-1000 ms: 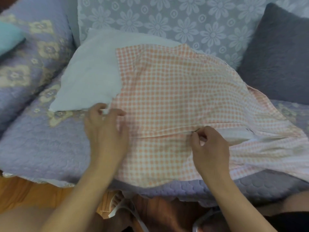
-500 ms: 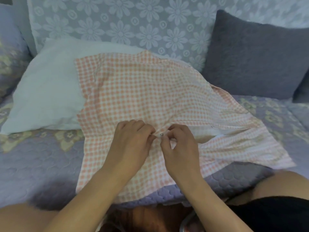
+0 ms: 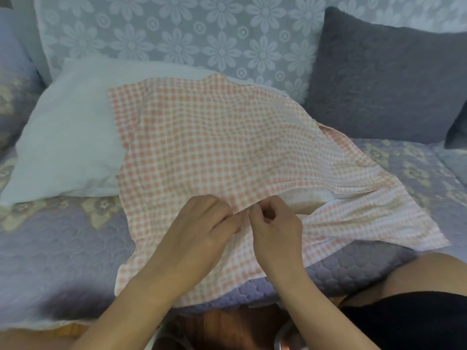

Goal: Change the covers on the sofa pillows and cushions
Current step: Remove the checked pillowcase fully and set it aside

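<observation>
An orange-and-white checked cover (image 3: 207, 147) lies spread over the right part of a bare white pillow (image 3: 70, 137) on the sofa seat. The cover's zipper opening (image 3: 308, 197) gapes along its near edge and shows white inside. My left hand (image 3: 202, 228) pinches the cover fabric at the closed end of that opening. Right beside it, my right hand (image 3: 273, 226) is closed on the cover's edge at the same spot; the zipper pull is hidden by my fingers.
A dark grey cushion (image 3: 386, 82) leans on the floral backrest (image 3: 177, 34) at the right. A lilac quilted throw (image 3: 63, 261) covers the seat. The patterned armrest (image 3: 15, 79) rises at left. My knee (image 3: 417, 274) is at the lower right, above a wooden floor (image 3: 227, 329).
My left hand slid right along the cover's edge to meet my right hand at the zipper. The view shifted right, bringing the grey cushion into fuller sight. The hands have barely moved since.
</observation>
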